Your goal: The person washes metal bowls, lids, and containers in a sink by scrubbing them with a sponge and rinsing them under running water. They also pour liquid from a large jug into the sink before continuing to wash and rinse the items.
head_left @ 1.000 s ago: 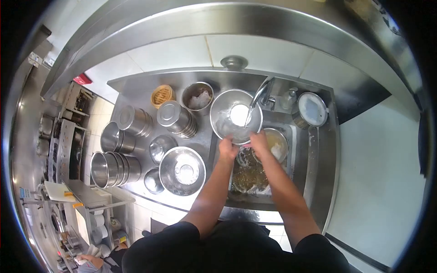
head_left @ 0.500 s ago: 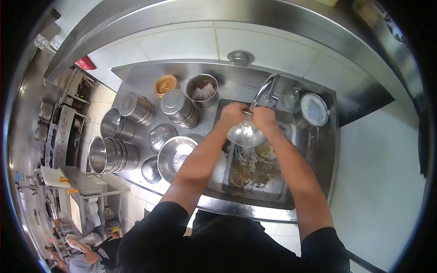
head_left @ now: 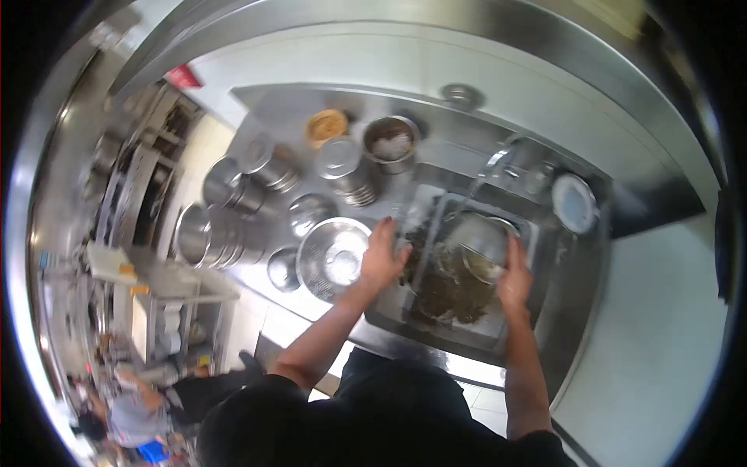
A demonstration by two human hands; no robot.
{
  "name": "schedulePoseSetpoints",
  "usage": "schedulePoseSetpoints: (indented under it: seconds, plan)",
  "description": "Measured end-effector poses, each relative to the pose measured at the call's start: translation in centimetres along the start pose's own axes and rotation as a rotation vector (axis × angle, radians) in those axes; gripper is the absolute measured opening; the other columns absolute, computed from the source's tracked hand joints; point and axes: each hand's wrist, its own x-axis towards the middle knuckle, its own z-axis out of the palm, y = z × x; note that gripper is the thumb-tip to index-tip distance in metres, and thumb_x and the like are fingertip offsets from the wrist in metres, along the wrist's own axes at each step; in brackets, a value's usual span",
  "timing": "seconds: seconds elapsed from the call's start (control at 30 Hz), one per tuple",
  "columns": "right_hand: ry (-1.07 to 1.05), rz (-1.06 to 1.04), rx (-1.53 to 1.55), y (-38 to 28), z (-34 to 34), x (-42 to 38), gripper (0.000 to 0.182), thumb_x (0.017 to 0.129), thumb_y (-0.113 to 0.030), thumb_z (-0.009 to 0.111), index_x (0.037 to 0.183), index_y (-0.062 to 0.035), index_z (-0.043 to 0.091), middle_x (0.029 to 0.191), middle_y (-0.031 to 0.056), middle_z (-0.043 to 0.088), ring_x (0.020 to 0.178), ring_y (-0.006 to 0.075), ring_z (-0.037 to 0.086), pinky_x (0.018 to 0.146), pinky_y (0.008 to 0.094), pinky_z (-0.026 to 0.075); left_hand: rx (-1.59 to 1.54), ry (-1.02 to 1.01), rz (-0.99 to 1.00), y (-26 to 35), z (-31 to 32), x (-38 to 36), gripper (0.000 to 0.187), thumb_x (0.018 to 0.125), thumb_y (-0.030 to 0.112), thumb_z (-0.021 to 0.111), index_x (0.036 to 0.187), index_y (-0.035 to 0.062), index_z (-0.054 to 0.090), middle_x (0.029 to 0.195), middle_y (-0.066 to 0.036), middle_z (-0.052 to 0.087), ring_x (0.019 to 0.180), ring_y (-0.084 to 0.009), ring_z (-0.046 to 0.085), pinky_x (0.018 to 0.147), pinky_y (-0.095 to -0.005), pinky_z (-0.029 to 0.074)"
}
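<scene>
My left hand (head_left: 380, 261) is open with fingers spread, above the sink's left edge and beside a perforated metal colander (head_left: 317, 268). It holds nothing. My right hand (head_left: 513, 279) grips the right rim of a shiny metal bowl (head_left: 478, 236), which is tilted and blurred by motion over the sink basin (head_left: 498, 346). Brownish, foamy water (head_left: 451, 294) lies below it. Behind the bowl, a curved faucet (head_left: 502, 156) has a stream of water falling from its spout.
Left on the steel counter stand several stacked metal pots (head_left: 226, 183), lidded tins (head_left: 340, 159), a bamboo steamer (head_left: 325, 127) and a pot (head_left: 391, 142) with whitish contents. A white-lidded container (head_left: 574, 204) sits at the back right. Another person (head_left: 140, 409) is at far lower left.
Both hands held the bowl's rim under the faucet. My left hand has let go and moved left; the right hand has brought the bowl toward me and right. The view has turned.
</scene>
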Motion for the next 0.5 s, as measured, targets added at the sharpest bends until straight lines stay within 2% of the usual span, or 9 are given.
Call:
schedulePoseSetpoints:
  seconds: [0.03,0.1,0.2,0.3,0.4,0.5]
  plan:
    - [0.024,-0.017,0.017,0.5,-0.6,-1.6,0.083,0.078,0.016,0.046,0.155,-0.0163,0.038,0.154,0.0188,0.043,0.133,0.0393,0.051,0.104,0.0441,0.047,0.138,-0.003,-0.028,0.3,-2.3,-2.5,0.081,0.085,0.031,0.076,0.150,0.0017,0.038,0.147,-0.022,0.049,0.142,-0.0356,0.040,0.115,-0.0419,0.038]
    - [0.069,-0.012,0.041,1.2,-0.8,-4.3,0.082,0.079,0.015,0.045,0.157,-0.0107,0.032,0.151,0.0228,0.045,0.136,0.0410,0.049,0.106,0.0443,0.045,0.397,-0.026,-0.064,0.9,-5.0,-6.1,0.081,0.086,0.031,0.073,0.152,0.0031,0.034,0.152,-0.020,0.044,0.145,-0.0342,0.036,0.116,-0.0430,0.037]
    - [0.116,0.066,0.340,0.7,2.3,-7.4,0.078,0.082,0.008,0.046,0.156,-0.0020,0.025,0.146,0.0290,0.048,0.133,0.0415,0.051,0.106,0.0442,0.046,0.501,-0.346,-0.249,-4.3,-2.7,-10.3,0.063,0.091,0.027,0.063,0.147,0.0062,0.043,0.147,-0.016,0.051,0.137,-0.0336,0.048,0.110,-0.0469,0.043]
    - [-0.052,0.350,0.387,-4.1,4.9,-7.2,0.071,0.085,-0.001,0.051,0.152,0.0045,0.027,0.136,0.0330,0.055,0.130,0.0413,0.055,0.110,0.0459,0.042,0.257,-0.520,-0.455,-2.1,-5.0,-9.2,0.049,0.095,0.018,0.054,0.143,0.0118,0.050,0.135,-0.012,0.062,0.117,-0.0371,0.063,0.099,-0.0480,0.051]
    - [-0.178,0.181,0.368,-6.4,7.9,-6.0,0.065,0.087,-0.008,0.055,0.146,0.0055,0.033,0.122,0.0300,0.063,0.112,0.0395,0.066,0.097,0.0476,0.054,0.218,-0.367,-0.369,2.3,-8.4,-9.4,0.041,0.093,0.011,0.052,0.134,0.0125,0.058,0.134,-0.010,0.063,0.112,-0.0319,0.066,0.093,-0.0474,0.054]
    - [-0.556,0.382,0.527,-13.6,6.2,-3.6,0.053,0.093,-0.014,0.057,0.139,0.0055,0.041,0.109,0.0264,0.067,0.089,0.0353,0.073,0.070,0.0436,0.063,0.153,-0.186,-0.128,2.7,-10.1,-9.9,0.043,0.090,0.009,0.054,0.133,0.0126,0.058,0.134,-0.011,0.063,0.115,-0.0316,0.065,0.095,-0.0453,0.054]
